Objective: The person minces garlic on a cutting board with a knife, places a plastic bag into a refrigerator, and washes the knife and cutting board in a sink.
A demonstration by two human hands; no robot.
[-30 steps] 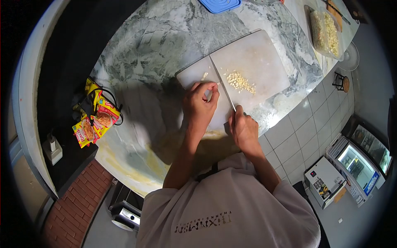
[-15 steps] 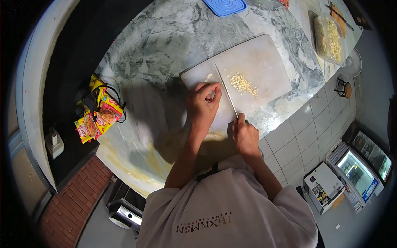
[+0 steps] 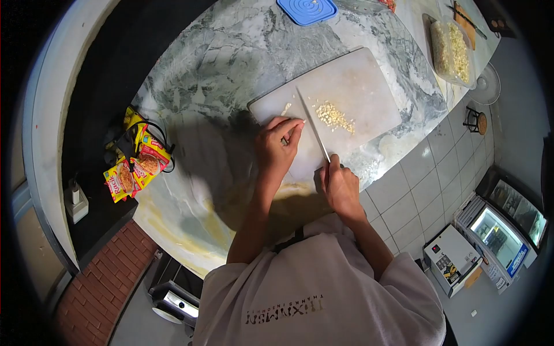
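A white cutting board [image 3: 369, 78] lies at an angle on the marble counter. My right hand [image 3: 341, 189] is closed around the handle of a kitchen knife [image 3: 312, 124], whose long thin blade points away from me across the board. Just left of the blade, my left hand [image 3: 276, 149] pinches a small whitish piece of food [image 3: 303, 121], mostly hidden by the fingertips. Right of the knife sits a little pile of chopped pale bits [image 3: 333, 116], possibly garlic. A few more pale slivers [image 3: 286, 108] lie beyond my left fingers.
Yellow-red food packets [image 3: 135, 167] with a black cable lie at the left. A blue lid [image 3: 307, 10] is at the far edge. At the far right stand a clear tub of chopped pale food [image 3: 456, 52] and a wooden board [image 3: 465, 26] with a knife on it.
The view has shifted slightly. My left hand has drawn a little away from the blade, and the pale tip in its pinch shows more clearly. The right hand keeps its grip on the knife.
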